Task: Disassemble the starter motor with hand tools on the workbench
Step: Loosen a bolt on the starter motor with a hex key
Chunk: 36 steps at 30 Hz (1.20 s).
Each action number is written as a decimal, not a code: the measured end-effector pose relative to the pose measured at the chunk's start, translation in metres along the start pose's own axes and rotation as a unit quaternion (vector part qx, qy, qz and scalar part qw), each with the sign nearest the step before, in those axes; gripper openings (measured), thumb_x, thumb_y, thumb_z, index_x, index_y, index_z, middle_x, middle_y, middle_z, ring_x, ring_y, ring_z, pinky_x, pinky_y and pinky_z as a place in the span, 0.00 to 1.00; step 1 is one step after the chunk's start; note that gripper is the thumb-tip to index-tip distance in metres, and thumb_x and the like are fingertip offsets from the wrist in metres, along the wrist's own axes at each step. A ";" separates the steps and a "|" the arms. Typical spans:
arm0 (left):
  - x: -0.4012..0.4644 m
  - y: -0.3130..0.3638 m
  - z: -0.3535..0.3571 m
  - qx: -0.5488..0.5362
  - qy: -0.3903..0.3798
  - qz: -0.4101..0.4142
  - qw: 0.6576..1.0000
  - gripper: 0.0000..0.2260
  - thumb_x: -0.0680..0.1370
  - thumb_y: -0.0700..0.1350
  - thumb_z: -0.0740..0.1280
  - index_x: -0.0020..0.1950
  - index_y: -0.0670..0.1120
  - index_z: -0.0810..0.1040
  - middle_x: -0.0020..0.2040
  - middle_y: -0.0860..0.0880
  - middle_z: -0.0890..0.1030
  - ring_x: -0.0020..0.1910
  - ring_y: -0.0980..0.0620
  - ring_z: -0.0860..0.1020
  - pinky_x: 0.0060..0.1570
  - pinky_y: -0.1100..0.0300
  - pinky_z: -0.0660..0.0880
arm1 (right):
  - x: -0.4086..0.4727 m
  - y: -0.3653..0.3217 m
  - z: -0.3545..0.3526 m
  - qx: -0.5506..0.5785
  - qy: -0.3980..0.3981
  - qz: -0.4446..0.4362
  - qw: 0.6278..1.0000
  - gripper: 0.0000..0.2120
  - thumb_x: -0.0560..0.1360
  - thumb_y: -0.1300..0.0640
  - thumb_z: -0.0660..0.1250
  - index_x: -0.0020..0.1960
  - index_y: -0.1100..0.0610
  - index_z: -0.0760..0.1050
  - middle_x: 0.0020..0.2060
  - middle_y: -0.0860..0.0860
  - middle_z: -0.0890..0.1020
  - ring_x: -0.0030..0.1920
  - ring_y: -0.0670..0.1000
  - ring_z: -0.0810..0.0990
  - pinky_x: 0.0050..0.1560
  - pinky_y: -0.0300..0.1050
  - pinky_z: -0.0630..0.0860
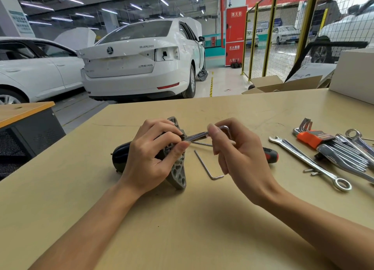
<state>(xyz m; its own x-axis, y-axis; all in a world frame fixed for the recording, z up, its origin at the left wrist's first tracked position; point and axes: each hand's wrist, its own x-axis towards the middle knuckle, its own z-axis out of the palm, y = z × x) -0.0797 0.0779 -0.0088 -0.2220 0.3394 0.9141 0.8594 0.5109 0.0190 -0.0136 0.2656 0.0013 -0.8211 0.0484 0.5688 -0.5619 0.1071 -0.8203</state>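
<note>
Our left hand (149, 154) grips the starter motor (176, 168), which lies on the table (182, 229) left of centre. Our right hand (232, 148) pinches the bent end of a hex key (204, 135) set into its housing. We see a loose hex key (204, 166), then wrenches (311, 162) farther right.

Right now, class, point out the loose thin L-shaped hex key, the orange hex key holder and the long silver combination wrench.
loose thin L-shaped hex key (204, 164), head view, long shank.
orange hex key holder (309, 138), head view, orange body.
long silver combination wrench (307, 160), head view, mid-shaft.
</note>
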 end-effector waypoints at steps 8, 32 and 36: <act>0.000 -0.001 0.001 -0.002 -0.002 -0.003 1.000 0.13 0.79 0.46 0.68 0.40 0.38 0.82 0.44 0.44 0.83 0.50 0.43 0.79 0.51 0.49 0.76 | 0.002 -0.003 0.000 0.052 -0.024 0.078 0.995 0.35 0.78 0.39 0.58 0.26 0.68 0.64 0.19 0.57 0.65 0.21 0.52 0.62 0.25 0.38 0.65; 0.001 0.001 -0.001 0.001 -0.012 -0.009 1.000 0.18 0.81 0.50 0.65 0.39 0.38 0.84 0.44 0.44 0.83 0.50 0.42 0.79 0.52 0.50 0.75 | -0.004 -0.006 0.001 -0.046 -0.035 -0.035 0.998 0.11 0.81 0.47 0.60 0.46 0.54 0.72 0.31 0.54 0.75 0.25 0.44 0.69 0.25 0.42 0.66; 0.002 0.000 -0.002 0.001 -0.012 -0.009 1.000 0.17 0.80 0.48 0.66 0.39 0.38 0.83 0.43 0.44 0.83 0.50 0.42 0.79 0.52 0.51 0.75 | -0.004 -0.007 0.001 -0.043 -0.028 -0.037 0.998 0.14 0.78 0.42 0.57 0.45 0.50 0.73 0.32 0.53 0.75 0.28 0.45 0.71 0.31 0.44 0.67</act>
<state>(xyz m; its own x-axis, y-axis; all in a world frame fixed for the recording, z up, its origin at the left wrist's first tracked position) -0.0788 0.0773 -0.0065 -0.2489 0.3487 0.9036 0.8537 0.5195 0.0347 -0.0066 0.2641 0.0043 -0.7829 -0.0186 0.6219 -0.6131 0.1936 -0.7659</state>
